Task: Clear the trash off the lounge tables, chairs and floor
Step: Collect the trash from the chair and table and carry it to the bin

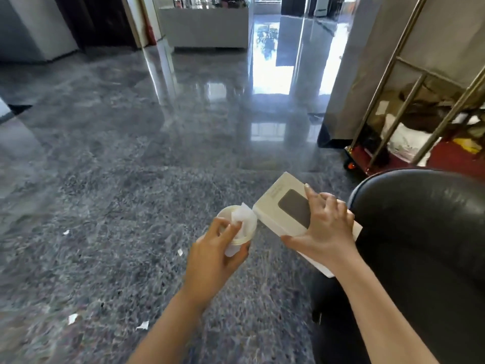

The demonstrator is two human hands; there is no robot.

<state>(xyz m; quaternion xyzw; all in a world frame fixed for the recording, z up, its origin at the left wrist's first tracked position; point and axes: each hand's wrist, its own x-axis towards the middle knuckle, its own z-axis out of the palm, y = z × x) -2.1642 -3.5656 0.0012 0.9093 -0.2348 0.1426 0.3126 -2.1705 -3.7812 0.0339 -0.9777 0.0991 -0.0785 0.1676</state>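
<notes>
I log: right hand (325, 227) clenched round cream rectangular cardboard box (278, 203) at centre, long axis 10-to-4 o'clock, above floor | left hand (215, 256) grasping white paper cup (251, 228) holding crumpled tissue (242, 216) | polished grey speckled stone floor (131, 179), white paper scraps (73, 318) at 7 o'clock | black leather chair (420, 232) at 4 o'clock.

Two bare hands in view: L hand (210, 258) & R hand (325, 229), slim fingers, nails short w/ pale tips. L forearm (168, 324) & R forearm (375, 311) bare to the frame edge. Clothing can't be made out.
</notes>
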